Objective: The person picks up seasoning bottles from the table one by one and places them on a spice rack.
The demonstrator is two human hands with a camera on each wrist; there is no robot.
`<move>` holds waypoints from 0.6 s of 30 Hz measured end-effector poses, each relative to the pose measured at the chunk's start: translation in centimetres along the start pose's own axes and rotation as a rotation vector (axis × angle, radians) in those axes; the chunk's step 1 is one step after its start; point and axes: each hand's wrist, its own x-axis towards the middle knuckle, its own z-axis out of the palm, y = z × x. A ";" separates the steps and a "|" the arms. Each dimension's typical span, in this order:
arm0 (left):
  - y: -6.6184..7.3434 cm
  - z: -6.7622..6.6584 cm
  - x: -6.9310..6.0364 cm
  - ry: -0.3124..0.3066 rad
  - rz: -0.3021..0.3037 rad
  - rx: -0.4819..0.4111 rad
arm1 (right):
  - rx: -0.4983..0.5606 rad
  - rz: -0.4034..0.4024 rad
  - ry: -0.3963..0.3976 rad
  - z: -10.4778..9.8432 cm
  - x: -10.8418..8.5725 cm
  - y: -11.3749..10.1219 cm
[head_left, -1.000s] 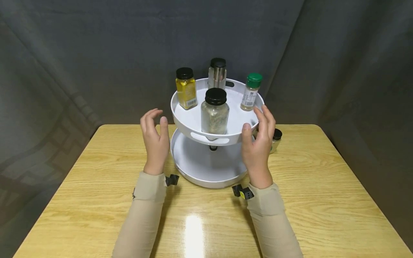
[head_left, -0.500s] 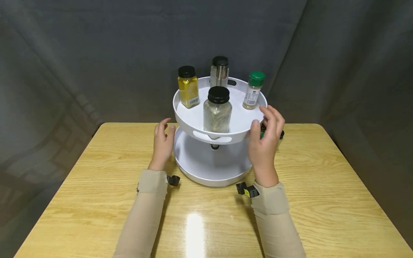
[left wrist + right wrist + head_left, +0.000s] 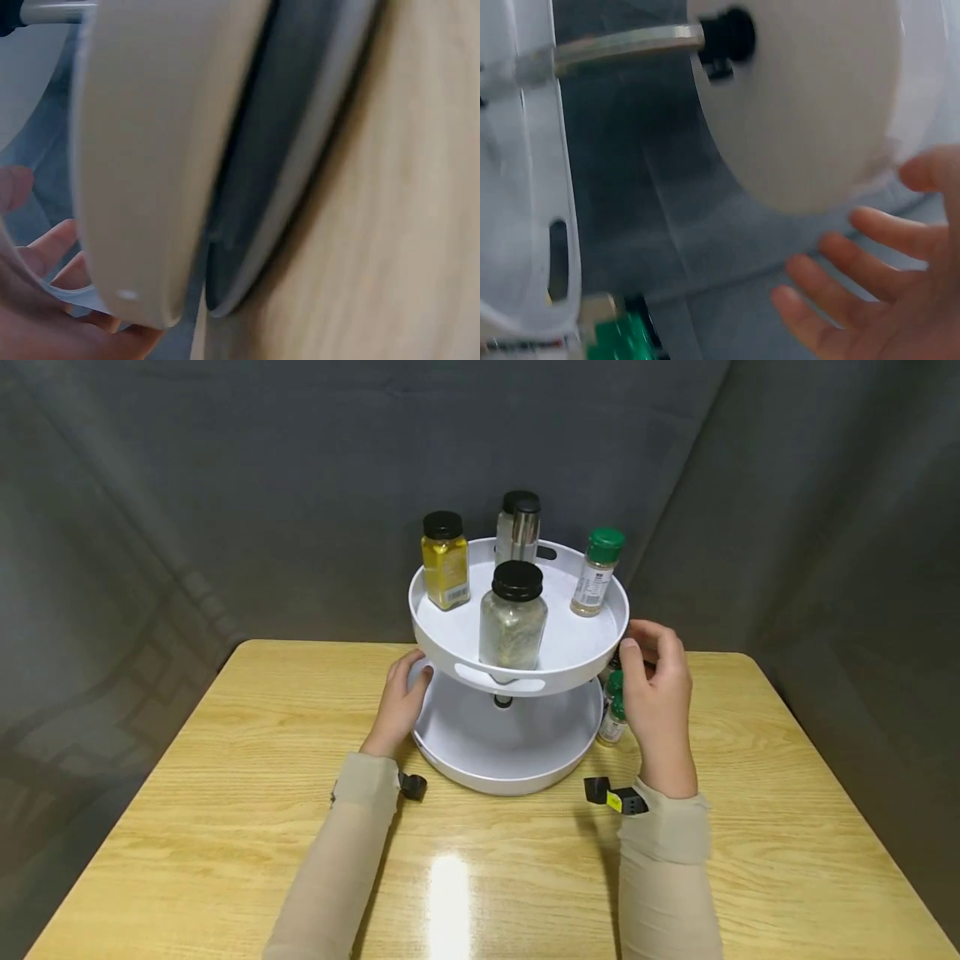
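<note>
A white two-tier tray stand (image 3: 510, 747) is on the wooden table. My left hand (image 3: 397, 703) grips the left rim of its lower tray, thumb inside and fingers beyond; in the left wrist view, fingers (image 3: 56, 247) show at the rim. My right hand (image 3: 662, 693) is just right of the upper tray (image 3: 442, 647), and in the right wrist view its fingers are spread, holding nothing. On the upper tray stand a black-lidded glass jar (image 3: 513, 627), a yellow-filled jar (image 3: 446, 564), a green-capped spice bottle (image 3: 597, 572) and, at the back, black-lidded containers (image 3: 517, 527).
Small green-capped bottles (image 3: 613, 727) stand on the table right of the lower tray, partly hidden by the right hand. A grey curtain (image 3: 300, 485) hangs behind the table (image 3: 225, 827).
My left hand has moved in from the left and down to the lower tray's rim. My right hand has shifted rightward, off the upper tray's rim, uncovering the bottles beside the stand.
</note>
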 end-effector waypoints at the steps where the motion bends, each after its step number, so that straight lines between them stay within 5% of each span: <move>1: -0.1 0.1 0.0 -0.004 -0.008 0.005 | -0.027 0.018 -0.023 -0.4 0.1 0.2; 18: -0.9 0.5 0.0 -0.019 -0.025 -0.057 | -0.312 0.275 -0.477 -4.7 1.0 2.4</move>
